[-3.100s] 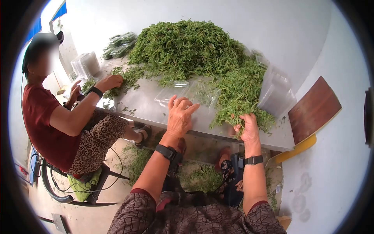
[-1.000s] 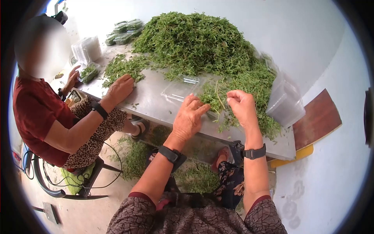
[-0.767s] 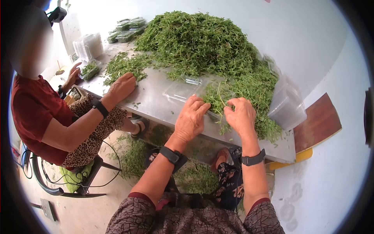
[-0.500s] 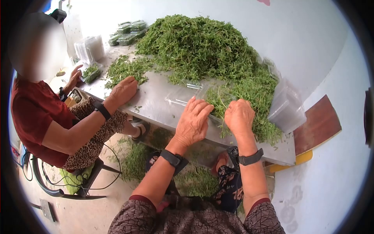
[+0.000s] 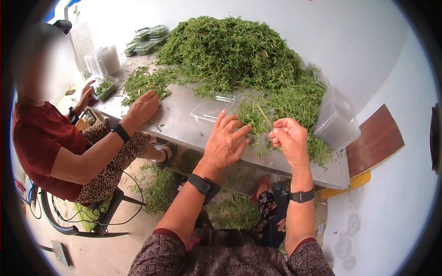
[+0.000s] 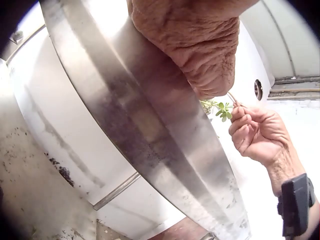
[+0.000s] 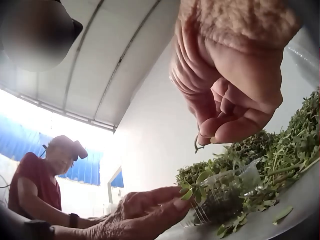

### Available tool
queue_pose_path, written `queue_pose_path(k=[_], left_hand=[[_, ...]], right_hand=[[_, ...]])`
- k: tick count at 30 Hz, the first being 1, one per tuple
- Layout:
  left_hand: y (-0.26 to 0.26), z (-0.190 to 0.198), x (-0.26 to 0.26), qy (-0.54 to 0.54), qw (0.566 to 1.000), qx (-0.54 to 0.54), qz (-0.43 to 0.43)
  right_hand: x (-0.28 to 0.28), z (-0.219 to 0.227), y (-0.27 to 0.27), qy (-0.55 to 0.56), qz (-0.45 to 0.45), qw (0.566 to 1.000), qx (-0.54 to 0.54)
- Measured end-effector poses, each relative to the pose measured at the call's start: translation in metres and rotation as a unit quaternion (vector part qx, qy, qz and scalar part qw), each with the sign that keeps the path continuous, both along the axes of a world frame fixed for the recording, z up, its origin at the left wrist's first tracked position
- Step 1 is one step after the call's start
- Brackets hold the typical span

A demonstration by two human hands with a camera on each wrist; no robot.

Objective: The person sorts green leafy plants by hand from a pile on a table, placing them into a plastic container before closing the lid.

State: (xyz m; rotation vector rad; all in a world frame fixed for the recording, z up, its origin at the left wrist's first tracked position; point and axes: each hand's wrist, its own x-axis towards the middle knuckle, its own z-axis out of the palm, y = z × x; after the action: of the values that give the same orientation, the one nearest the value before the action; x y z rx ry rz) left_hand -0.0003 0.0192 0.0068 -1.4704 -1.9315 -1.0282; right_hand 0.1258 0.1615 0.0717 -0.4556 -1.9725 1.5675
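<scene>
In the head view, my left hand (image 5: pixel 225 142) is at the table's front edge, fingers stretched toward the clear container (image 5: pixel 235 106), whose right half holds greens. The right wrist view shows a leafy sprig (image 7: pixel 198 192) at this hand's (image 7: pixel 145 212) thumb and finger tips, which seem to pinch it. My right hand (image 5: pixel 292 140), just to the right, pinches a thin pale stem (image 5: pixel 264 114) between thumb and finger; a short bit of stem (image 7: pixel 198 148) sticks out from its fingertips. In the left wrist view the sprig (image 6: pixel 223 112) lies between both hands.
A big heap of greens (image 5: pixel 225 50) covers the back and right of the metal table (image 5: pixel 184 126). Stacked clear containers (image 5: pixel 338 119) stand at right, others (image 5: pixel 102 61) at left near filled boxes (image 5: pixel 146 41). A seated person (image 5: pixel 50 147) works at left.
My right hand has left the greens at the table's right edge and moved up and left, beside my left hand, with a stem in its fingers. My left hand has shifted slightly right.
</scene>
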Motion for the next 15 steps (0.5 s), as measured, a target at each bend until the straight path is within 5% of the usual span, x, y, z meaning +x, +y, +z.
queue_pose_path(k=[7, 12, 15], left_hand=[[0.001, 0.001, 0.0, -0.009, 1.0, 0.019, 0.004], [0.0, 0.0, -0.002, -0.025, 0.998, 0.051, -0.008], [-0.001, 0.003, 0.0, -0.037, 0.997, 0.072, -0.014]], right_hand=[[0.026, -0.011, 0.01, 0.032, 0.086, 0.994, -0.066], [0.054, -0.023, 0.024, -0.026, 0.237, 0.967, -0.089], [0.058, -0.02, 0.019, -0.059, 0.189, 0.978, -0.063]])
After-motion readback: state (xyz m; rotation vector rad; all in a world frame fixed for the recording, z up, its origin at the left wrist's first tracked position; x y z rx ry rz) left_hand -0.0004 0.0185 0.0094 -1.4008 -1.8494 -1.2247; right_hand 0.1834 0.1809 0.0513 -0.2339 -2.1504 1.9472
